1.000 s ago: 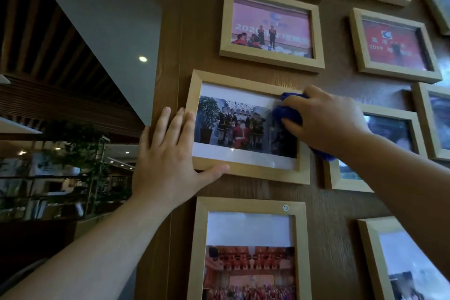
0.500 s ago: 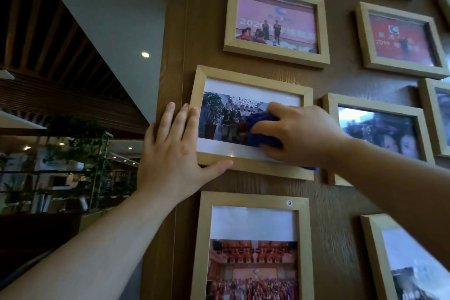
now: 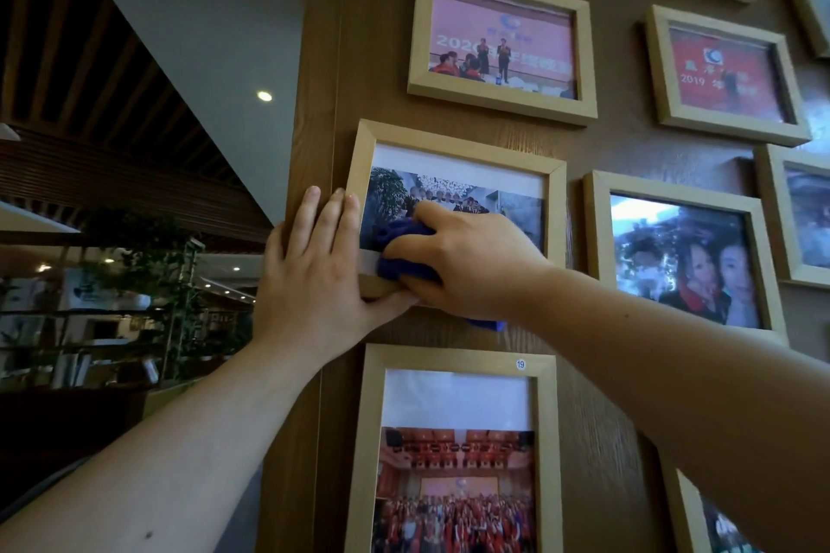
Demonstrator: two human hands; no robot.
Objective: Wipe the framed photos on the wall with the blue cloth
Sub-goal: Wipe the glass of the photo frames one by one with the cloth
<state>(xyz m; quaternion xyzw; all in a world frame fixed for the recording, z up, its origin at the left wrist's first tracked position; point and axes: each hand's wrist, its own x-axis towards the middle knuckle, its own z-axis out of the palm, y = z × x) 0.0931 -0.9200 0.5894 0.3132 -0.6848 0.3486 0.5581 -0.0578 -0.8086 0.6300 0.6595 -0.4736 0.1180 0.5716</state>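
Note:
A light wooden frame with a group photo (image 3: 458, 162) hangs on the brown wood wall. My right hand (image 3: 467, 263) presses a bunched blue cloth (image 3: 404, 249) against the lower left of its glass. A corner of the cloth hangs out below my wrist. My left hand (image 3: 314, 278) lies flat, fingers apart, on the frame's left edge and the wall, thumb under the bottom rail, touching the right hand.
Several other framed photos surround it: a pink one (image 3: 503, 43) above, a red one (image 3: 725, 74) upper right, a portrait one (image 3: 682, 256) to the right, a tall one (image 3: 458, 453) below. The wall's left edge (image 3: 310, 103) opens onto a dim room with plants.
My right hand has slid the blue cloth leftward and down across the glass, from the frame's right side to its lower left. The left hand has stayed on the frame's left edge.

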